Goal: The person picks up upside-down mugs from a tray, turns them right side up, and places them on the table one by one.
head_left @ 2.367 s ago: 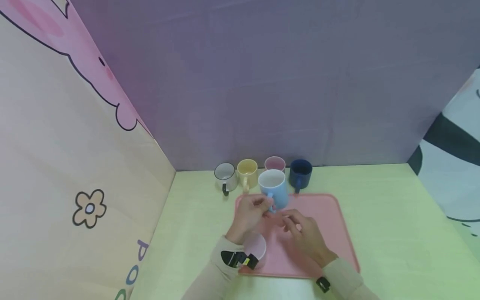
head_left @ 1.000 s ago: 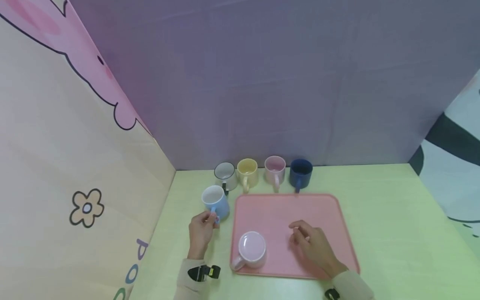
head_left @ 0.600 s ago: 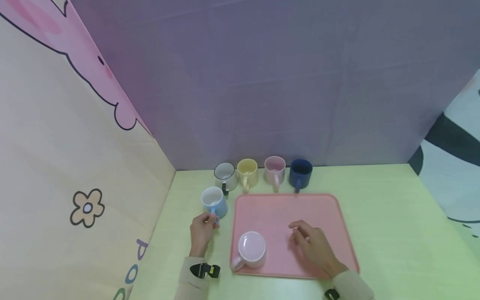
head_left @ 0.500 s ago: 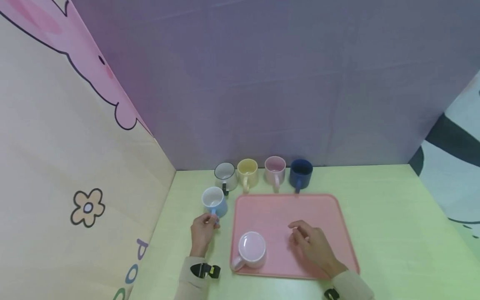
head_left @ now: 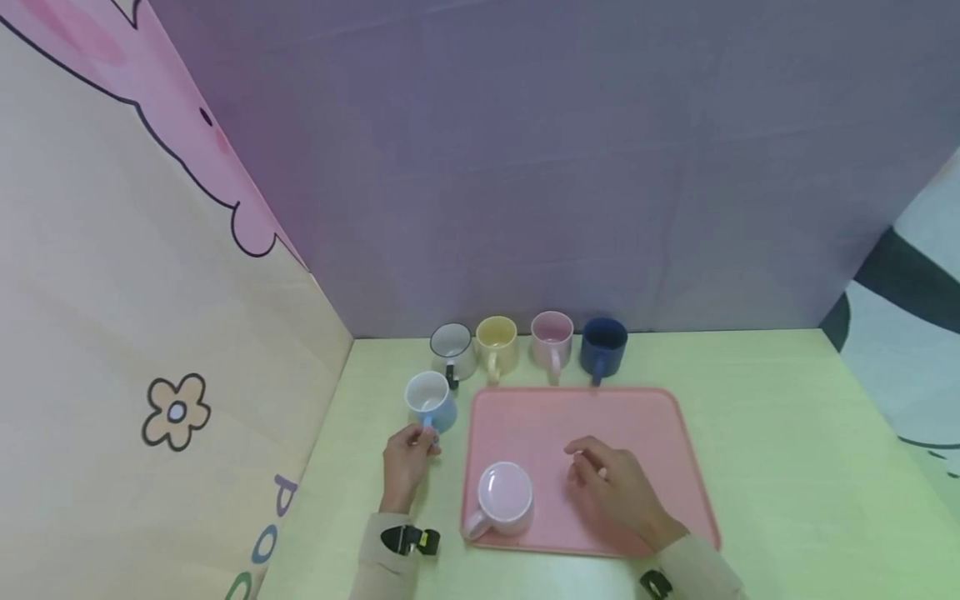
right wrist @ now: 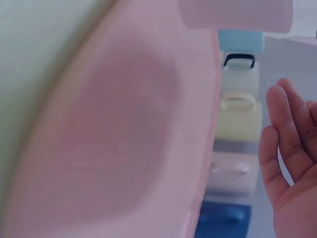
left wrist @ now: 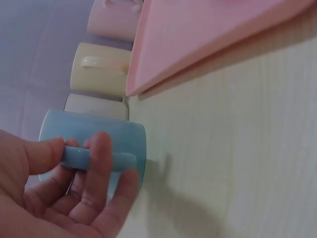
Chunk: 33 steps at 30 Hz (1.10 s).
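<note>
A light blue mug [head_left: 431,400] stands upright on the table, left of the pink tray [head_left: 585,417]. My left hand [head_left: 407,465] pinches its handle; in the left wrist view the thumb lies at the top of the handle [left wrist: 79,157] and fingers curl around it. Over the right half of the tray hovers my right hand [head_left: 618,492], holding nothing, fingers loosely bent. A pale pink mug [head_left: 505,497] sits upside down in the tray's near left corner, its handle toward the lower left.
Behind the tray a row of upright mugs lines the back wall: a white one with black rim and handle [head_left: 453,354], a yellow one [head_left: 497,346], a pink one [head_left: 552,340] and a dark blue one [head_left: 603,346]. Patterned side walls flank the table.
The blue mug went from above the tray to the table on the left, carried by my left hand. Lately it stays put. My right hand has shifted slightly left.
</note>
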Tool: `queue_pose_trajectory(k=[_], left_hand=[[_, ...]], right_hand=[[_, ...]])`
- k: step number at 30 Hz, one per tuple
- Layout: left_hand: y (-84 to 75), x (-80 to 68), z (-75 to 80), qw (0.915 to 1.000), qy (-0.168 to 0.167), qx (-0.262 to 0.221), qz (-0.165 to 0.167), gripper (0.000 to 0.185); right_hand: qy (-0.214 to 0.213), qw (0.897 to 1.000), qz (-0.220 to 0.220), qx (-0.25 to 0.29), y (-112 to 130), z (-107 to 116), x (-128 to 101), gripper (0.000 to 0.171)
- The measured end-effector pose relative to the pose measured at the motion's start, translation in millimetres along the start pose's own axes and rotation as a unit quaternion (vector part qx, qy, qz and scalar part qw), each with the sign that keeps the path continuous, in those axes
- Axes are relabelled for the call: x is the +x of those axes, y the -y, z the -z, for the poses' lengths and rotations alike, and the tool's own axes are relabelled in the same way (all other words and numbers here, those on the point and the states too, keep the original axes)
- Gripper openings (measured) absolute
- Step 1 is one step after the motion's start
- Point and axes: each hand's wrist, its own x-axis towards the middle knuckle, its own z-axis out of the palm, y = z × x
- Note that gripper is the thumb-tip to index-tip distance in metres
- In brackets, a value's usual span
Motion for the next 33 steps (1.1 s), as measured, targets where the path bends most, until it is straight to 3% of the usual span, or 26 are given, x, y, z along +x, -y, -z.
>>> queue_pose_trajectory(k=[7,15,21,27,33], left_hand=[[5.0,-3.1,1.8,0.9999,-0.012,0.004,-0.002,0.023],[4.5,-17.0,4.1,0.9972,-0.067,0.022,-0.026,0.027],[-5.3,-27.3,8.7,0.9982,-0.054,-0.02,-0.017,0.028],[-15.7,-35.0,14.5,0.9983,-0.045,-0.037,-0.005,0.031],[-17.6,-36.6,16.2,0.9985,-0.042,-0.035,-0.003,0.032]], right_hand=[[0.069,0.996,0.048,-0.003,34,-2,19,0.019],[0.126,0.983,0.098,-0.095,82,-15,37,0.016],[0.195,0.955,0.151,-0.162,109,-33,44,0.016],[0.273,0.921,0.193,-0.199,116,-52,45,0.01],[0.26,0.889,0.24,-0.289,108,-66,38,0.016]])
